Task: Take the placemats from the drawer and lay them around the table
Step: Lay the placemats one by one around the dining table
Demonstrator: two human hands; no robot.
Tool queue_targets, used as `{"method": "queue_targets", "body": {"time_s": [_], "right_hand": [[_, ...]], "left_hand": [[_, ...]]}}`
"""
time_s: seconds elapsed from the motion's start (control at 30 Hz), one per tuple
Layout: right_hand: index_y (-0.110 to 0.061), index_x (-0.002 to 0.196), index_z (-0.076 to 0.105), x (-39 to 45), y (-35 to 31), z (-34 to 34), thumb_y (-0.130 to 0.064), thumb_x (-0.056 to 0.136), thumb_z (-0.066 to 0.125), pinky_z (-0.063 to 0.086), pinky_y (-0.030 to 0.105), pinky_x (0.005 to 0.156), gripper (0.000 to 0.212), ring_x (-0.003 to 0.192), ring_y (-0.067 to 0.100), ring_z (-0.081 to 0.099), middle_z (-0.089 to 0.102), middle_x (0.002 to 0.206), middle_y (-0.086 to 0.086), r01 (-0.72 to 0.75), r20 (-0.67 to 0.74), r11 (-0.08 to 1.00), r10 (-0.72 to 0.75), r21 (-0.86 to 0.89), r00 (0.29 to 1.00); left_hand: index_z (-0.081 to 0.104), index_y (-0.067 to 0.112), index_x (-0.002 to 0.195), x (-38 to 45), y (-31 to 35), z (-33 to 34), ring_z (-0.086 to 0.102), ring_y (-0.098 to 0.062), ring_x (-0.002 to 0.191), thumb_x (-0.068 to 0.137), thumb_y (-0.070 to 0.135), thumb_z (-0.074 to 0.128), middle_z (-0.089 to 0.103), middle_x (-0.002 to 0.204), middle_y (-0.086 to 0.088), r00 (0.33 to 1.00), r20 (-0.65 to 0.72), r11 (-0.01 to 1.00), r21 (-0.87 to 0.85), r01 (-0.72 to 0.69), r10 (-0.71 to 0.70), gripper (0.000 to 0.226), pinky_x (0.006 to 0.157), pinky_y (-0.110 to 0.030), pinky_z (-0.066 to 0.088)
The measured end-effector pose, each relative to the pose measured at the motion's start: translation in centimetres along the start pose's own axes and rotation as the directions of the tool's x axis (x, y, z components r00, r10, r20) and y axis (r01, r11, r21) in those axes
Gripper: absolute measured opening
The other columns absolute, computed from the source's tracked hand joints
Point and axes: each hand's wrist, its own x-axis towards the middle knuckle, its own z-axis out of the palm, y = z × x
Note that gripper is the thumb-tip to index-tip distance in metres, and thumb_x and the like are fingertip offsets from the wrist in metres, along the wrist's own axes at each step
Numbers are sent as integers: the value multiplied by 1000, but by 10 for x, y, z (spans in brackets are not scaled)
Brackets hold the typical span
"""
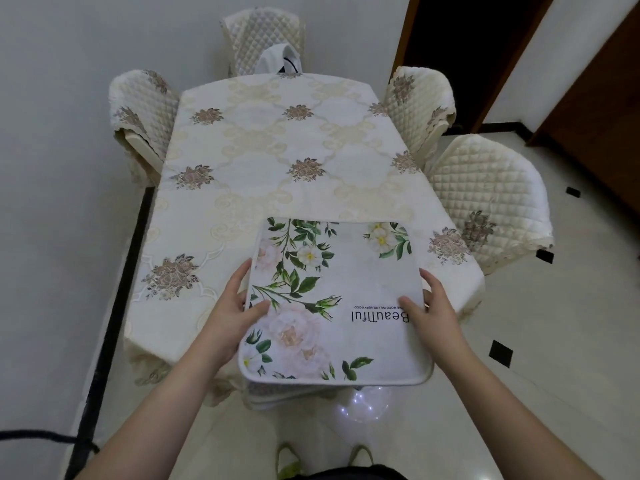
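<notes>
A stack of white placemats [332, 289] printed with green leaves, pale roses and the word "Beautiful" hangs over the near end of the table [270, 161], which wears a cream cloth with brown flower motifs. My left hand [239, 306] grips the stack's left edge, thumb on top. On the right edge, my right hand [429, 306] holds it the same way. More mat edges show beneath the top one near the front. No drawer is in view.
Quilted cream chairs stand around the table: one at the far end [263, 36], one at the left [142, 116], two at the right [415, 105] [491, 199]. A wall runs along the left. Glossy tiled floor and a dark doorway [460, 46] lie to the right.
</notes>
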Motion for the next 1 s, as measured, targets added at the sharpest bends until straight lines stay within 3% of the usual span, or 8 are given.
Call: {"method": "queue_targets", "body": {"time_s": [0.17, 0.27, 0.43, 0.5, 0.67, 0.83, 1.0], "right_hand": [[-37, 138, 39, -22, -12, -32, -14, 94, 62, 52, 16, 67, 55, 83, 5, 71, 73, 100, -9, 48, -121, 995, -38, 83, 992], [-40, 137, 40, -38, -7, -52, -13, 92, 63, 56, 37, 77, 57, 87, 16, 73, 75, 99, -5, 71, -200, 990, -46, 122, 979], [-37, 139, 40, -66, 11, -85, -9, 92, 64, 56, 50, 84, 60, 91, 24, 73, 75, 103, -1, 54, -288, 980, 4, 191, 958], [-39, 137, 41, -81, 17, -98, -7, 91, 65, 56, 51, 84, 61, 91, 22, 73, 75, 103, -4, 49, -318, 978, 19, 204, 948], [-37, 137, 43, -111, 32, -134, -4, 89, 65, 58, 45, 79, 62, 86, 16, 73, 75, 98, -5, 51, -397, 977, 36, 206, 917], [-41, 136, 45, -136, 64, -182, -8, 88, 67, 58, 50, 81, 62, 89, 17, 72, 72, 105, -6, 33, -460, 974, 76, 225, 885], [-40, 137, 45, -167, 101, -245, -8, 87, 68, 58, 50, 81, 63, 88, 18, 73, 70, 108, -5, 31, -515, 967, 109, 255, 850]], "left_hand": [[31, 50, 146, 8, 31, 26, 73, -32, 93, 89, 5, 69, 72, 115, -8, 996, 68, 995, 80, -56, 51, 81, 79, -59, 57], [35, 49, 143, 11, 44, 52, 75, -25, 88, 94, 15, 65, 75, 108, -2, 990, 79, 980, 150, -128, 118, 67, 78, -54, 58], [40, 50, 140, 6, 55, 96, 75, -18, 82, 95, 22, 65, 75, 105, -1, 976, 146, 963, 190, -191, 164, 58, 68, -42, 60], [41, 46, 142, 3, 55, 113, 75, -16, 82, 95, 20, 64, 74, 107, -1, 970, 187, 967, 168, -189, 157, 59, 63, -34, 60], [47, 52, 132, -13, 53, 156, 73, -13, 93, 94, 18, 65, 69, 118, 1, 951, 255, 961, 166, -220, 174, 54, 67, -30, 60], [46, 40, 141, -35, 48, 213, 74, -12, 87, 95, 15, 65, 70, 112, 4, 932, 318, 951, 195, -242, 172, 56, 66, -31, 61], [48, 44, 137, -62, 34, 285, 74, -16, 90, 94, 15, 66, 72, 106, 6, 915, 362, 931, 240, -276, 179, 55, 73, -41, 61]]}}
